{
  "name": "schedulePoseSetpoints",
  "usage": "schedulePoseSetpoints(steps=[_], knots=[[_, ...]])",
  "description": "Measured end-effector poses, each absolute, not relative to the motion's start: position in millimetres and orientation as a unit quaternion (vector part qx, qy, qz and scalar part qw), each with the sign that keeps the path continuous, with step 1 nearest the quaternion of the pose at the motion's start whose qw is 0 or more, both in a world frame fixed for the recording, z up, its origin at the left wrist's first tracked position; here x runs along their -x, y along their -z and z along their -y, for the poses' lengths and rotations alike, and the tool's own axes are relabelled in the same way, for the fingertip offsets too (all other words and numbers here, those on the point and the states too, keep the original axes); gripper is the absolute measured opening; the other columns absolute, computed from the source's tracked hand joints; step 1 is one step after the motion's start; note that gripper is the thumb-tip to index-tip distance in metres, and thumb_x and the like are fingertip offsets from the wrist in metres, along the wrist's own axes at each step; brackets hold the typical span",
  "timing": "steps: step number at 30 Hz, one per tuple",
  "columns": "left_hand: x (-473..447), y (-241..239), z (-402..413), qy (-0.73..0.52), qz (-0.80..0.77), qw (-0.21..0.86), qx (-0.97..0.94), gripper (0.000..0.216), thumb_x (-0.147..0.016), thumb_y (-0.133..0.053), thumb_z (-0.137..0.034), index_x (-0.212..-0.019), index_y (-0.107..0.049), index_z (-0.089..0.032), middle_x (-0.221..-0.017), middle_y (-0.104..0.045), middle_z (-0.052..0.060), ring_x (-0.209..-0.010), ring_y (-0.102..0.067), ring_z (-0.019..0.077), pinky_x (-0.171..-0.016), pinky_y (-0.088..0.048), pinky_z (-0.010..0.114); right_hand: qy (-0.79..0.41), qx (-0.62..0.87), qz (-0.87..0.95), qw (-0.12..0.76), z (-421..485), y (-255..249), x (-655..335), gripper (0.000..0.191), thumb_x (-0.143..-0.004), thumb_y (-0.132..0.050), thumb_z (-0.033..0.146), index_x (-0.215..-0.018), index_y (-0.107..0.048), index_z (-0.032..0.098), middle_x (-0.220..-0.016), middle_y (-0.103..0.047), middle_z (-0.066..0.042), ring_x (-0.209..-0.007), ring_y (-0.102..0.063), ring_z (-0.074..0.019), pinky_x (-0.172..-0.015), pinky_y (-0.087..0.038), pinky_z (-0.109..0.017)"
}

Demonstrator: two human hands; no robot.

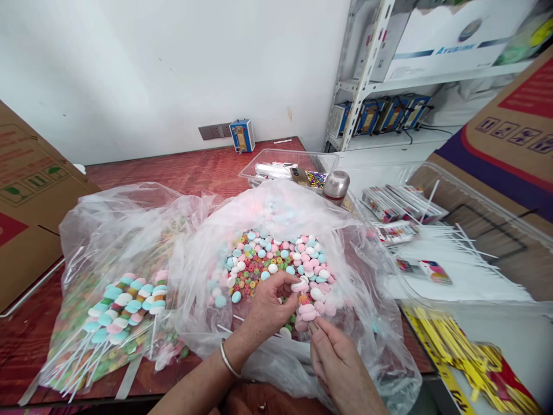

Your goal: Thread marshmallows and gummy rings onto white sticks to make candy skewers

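Note:
My left hand (273,300), with a bangle at its wrist, pinches a pink-and-white marshmallow (299,286) at the top of a candy stick. Below it on the stick are orange-red gummy rings (304,300) and another pink marshmallow (308,312). My right hand (339,360) is closed at the lower end of this candy stick; the stick itself is mostly hidden by the fingers. Behind both hands, an opened clear plastic bag (363,271) holds loose pink, blue and white marshmallows (311,253) and small gummy rings (259,271).
At left, several marshmallow skewers (116,308) lie on a bag of gummy rings (80,288). A plastic tub (259,158) and metal-topped container (336,184) stand behind. To the right are white sticks (470,259) and yellow ties (458,346). Cardboard boxes (30,196) flank the table.

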State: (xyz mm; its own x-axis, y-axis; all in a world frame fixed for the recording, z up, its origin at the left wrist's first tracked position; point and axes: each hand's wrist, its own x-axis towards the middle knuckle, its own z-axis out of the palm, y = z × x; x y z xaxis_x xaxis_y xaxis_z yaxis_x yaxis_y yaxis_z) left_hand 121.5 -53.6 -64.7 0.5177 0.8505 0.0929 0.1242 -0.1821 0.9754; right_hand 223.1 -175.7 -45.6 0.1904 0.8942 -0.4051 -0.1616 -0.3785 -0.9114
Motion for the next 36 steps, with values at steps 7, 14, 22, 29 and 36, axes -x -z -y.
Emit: schedulePoseSetpoints(steps=[7, 14, 22, 29, 36], knots=[[-117.0, 68.2, 53.0, -0.324, -0.289, 0.626, -0.648, 0.014, -0.080, -0.061, -0.013, -0.094, -0.061, -0.017, -0.085, -0.064, 0.001, -0.076, -0.062, 0.0118, -0.069, -0.048, 0.022, -0.534, 0.619, 0.353, 0.456, 171.2, 50.7, -227.5, 0.035, -0.093, -0.042, 0.050, -0.085, -0.056, 0.019, -0.049, -0.035, 0.010, -0.041, -0.025, -0.0085, -0.039, -0.020, -0.022], [-113.1, 63.0, 63.0, -0.402, -0.269, 0.704, -0.520, 0.015, -0.086, -0.064, -0.027, -0.098, -0.060, -0.019, -0.099, -0.065, 0.005, -0.091, -0.063, 0.0161, -0.081, -0.049, 0.027, -0.369, 0.689, 0.441, 0.441, 164.3, 70.9, -236.3, 0.038, -0.093, -0.043, 0.048, -0.083, -0.063, 0.017, -0.065, -0.055, 0.001, -0.059, -0.049, -0.0139, -0.055, -0.039, -0.022], [-137.1, 44.7, 73.3, -0.390, -0.262, 0.844, -0.258, 0.030, -0.085, -0.064, -0.042, -0.090, -0.059, -0.013, -0.085, -0.066, 0.008, -0.076, -0.067, 0.0181, -0.068, -0.050, 0.027, -0.262, 0.699, 0.535, 0.396, 172.5, 72.1, -235.9, 0.042, -0.096, -0.040, 0.048, -0.079, -0.064, 0.019, -0.075, -0.069, -0.005, -0.067, -0.063, -0.0181, -0.061, -0.048, -0.023], [-147.8, 59.7, 83.8, -0.382, -0.251, 0.857, -0.237, 0.033, -0.081, -0.065, -0.045, -0.077, -0.055, -0.014, -0.071, -0.062, 0.005, -0.066, -0.064, 0.0168, -0.058, -0.043, 0.024, -0.231, 0.716, 0.579, 0.315, 198.9, 103.9, -253.1, 0.045, -0.097, -0.035, 0.052, -0.103, -0.069, 0.024, -0.096, -0.077, -0.010, -0.076, -0.072, -0.0219, -0.058, -0.051, -0.024], [-143.1, 60.7, 93.3, -0.412, -0.257, 0.830, -0.275, 0.033, -0.082, -0.063, -0.047, -0.073, -0.051, -0.017, -0.068, -0.060, 0.002, -0.073, -0.062, 0.0173, -0.071, -0.046, 0.029, -0.326, 0.731, 0.481, 0.358, 178.9, 88.1, -225.3, 0.043, -0.094, -0.040, 0.057, -0.103, -0.068, 0.026, -0.096, -0.073, -0.011, -0.082, -0.067, -0.0271, -0.068, -0.048, -0.031]])
